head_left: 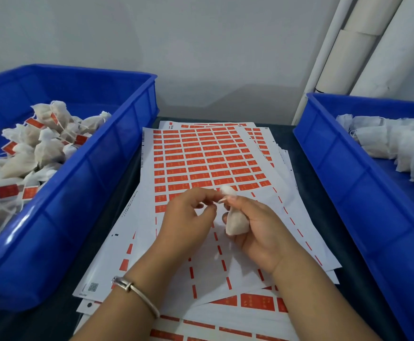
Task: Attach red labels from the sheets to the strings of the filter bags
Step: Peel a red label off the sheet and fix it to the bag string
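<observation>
Two blue crates stand on the bench (287, 129): the left crate (97, 183) holds a heap of labelled filter bags (28, 153) too many to count, the right crate (363, 193) a row of unlabelled bags (402, 143). Several overlapping label sheets (201, 153) lie between them, exact number unclear. Two hands show, left hand (188, 217) and right hand (260, 230), with one filter bag (235, 222).

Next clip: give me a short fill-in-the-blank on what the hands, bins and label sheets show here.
1. The right hand holds a white filter ____.
2. The bags already carrying red labels lie in the blue bin on the person's ____.
3. The left wrist wears a silver ____.
4. The label sheets lie ____ the two bins.

Missing words: bag; left; bracelet; between
</observation>
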Available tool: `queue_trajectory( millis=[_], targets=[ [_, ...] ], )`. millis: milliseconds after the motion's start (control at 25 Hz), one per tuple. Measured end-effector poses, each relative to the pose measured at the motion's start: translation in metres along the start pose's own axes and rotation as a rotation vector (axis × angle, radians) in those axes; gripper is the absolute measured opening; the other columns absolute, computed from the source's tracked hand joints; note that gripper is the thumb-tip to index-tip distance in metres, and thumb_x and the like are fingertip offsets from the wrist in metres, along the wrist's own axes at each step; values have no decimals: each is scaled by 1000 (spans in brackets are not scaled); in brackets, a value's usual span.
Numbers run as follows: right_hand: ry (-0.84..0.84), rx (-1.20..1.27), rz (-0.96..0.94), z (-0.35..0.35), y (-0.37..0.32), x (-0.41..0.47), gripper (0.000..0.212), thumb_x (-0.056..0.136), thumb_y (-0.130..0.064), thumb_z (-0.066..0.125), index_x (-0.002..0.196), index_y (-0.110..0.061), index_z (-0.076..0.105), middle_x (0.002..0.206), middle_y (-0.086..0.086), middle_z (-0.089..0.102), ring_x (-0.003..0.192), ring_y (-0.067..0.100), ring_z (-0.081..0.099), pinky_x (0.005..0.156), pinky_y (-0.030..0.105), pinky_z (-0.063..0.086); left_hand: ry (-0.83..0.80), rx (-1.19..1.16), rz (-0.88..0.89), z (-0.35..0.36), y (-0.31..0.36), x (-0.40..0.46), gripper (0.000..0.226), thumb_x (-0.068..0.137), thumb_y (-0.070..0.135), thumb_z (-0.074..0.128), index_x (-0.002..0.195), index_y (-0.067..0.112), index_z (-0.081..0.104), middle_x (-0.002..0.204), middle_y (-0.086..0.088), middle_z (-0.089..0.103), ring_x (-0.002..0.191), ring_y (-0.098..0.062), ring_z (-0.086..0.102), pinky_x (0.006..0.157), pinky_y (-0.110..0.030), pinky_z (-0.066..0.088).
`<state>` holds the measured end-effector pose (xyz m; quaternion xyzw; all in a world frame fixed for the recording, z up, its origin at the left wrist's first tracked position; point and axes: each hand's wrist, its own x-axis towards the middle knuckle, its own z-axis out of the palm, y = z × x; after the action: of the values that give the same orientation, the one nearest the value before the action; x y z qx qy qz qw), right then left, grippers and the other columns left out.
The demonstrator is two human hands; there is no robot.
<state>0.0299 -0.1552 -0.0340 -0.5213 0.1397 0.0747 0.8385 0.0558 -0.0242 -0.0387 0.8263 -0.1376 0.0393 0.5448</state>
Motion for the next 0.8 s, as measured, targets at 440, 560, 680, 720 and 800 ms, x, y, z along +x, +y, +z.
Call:
queue_trajectory(
  millis=[440, 560, 680, 720, 800],
  targets=[
    [89, -208, -84, 0, 4, 3, 12, 87, -23, 65, 96, -19, 71, 92, -3, 69, 95, 18, 62, 71, 24, 54, 41, 201, 18, -8, -6, 7, 14, 81, 36, 66, 76, 44, 56, 80, 33, 49, 78, 8, 50, 67, -8, 37],
    [53, -226, -51, -1, 4, 4, 13, 87, -15, 65, 99, -21, 70, 95, -5, 70, 96, 18, 63, 70, 24, 56, 137, 218, 8, -14, -6, 10, 17, 82, 32, 65, 77, 43, 54, 74, 31, 50, 72, 6, 51, 62, -8, 34],
    [-53, -295, 10, -1, 5, 5, 21, 87, -9, 65, 98, -25, 72, 110, -2, 69, 106, 23, 62, 88, 38, 56, 279, 199, -41, -24, -7, 15, 16, 82, 28, 66, 78, 41, 56, 74, 28, 54, 71, 4, 53, 60, -9, 34],
    [-86, -325, 9, -1, 3, 4, 24, 86, -9, 65, 95, -29, 74, 110, -4, 69, 107, 23, 62, 90, 39, 54, 313, 188, -64, -26, -7, 16, 16, 82, 28, 67, 79, 40, 57, 75, 27, 54, 72, 4, 54, 60, -10, 35],
    [-163, -424, -6, -4, 0, 1, 28, 86, -12, 66, 87, -40, 75, 104, -12, 70, 103, 19, 64, 89, 35, 55, 311, 173, -100, -29, -5, 17, 16, 82, 29, 67, 76, 41, 57, 75, 26, 56, 73, 2, 55, 60, -11, 36]
  ],
)
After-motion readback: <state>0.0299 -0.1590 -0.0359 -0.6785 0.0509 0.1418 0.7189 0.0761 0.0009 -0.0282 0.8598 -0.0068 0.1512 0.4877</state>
